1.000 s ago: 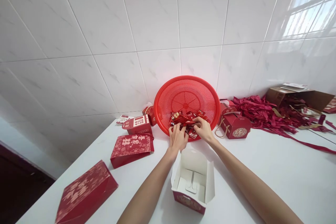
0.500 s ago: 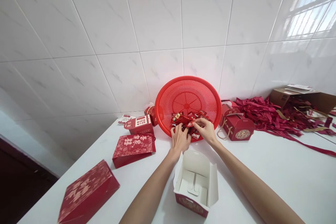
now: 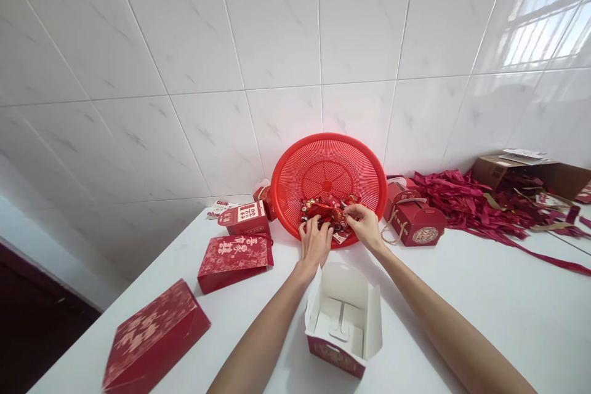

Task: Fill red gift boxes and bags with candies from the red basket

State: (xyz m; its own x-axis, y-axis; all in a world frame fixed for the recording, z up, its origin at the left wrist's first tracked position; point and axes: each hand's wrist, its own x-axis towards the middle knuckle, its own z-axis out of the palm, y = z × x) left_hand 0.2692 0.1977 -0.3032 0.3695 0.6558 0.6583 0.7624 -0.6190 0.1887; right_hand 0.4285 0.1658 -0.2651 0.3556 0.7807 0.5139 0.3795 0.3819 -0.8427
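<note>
A red mesh basket [image 3: 282, 184] leans against the tiled wall, with red-wrapped candies [image 3: 330, 210] gathered in its lower part. My left hand [image 3: 316, 242] lies over the front rim, its fingers spread and touching the wrappers. Beside it on the right, my right hand [image 3: 364, 226] has thumb and fingertips pinched together at the candies' edge; whatever is between them is too small to make out. In front of the basket, between my forearms, stands an open gift box [image 3: 342, 351], white inside and red outside, with nothing visible in it.
Closed red boxes lie along the left: a large one [image 3: 154, 341], a flat one [image 3: 235, 261] and a small one [image 3: 247, 217]. Right of the basket is a red box with a rope handle [image 3: 422, 225]. Farther right are crimson ribbons [image 3: 462, 206] and a cardboard carton [image 3: 489, 172].
My right hand has drawn slightly away from the left hand, off a red wrapper it was touching. The left hand's fingers have eased apart and stay on the candies.
</note>
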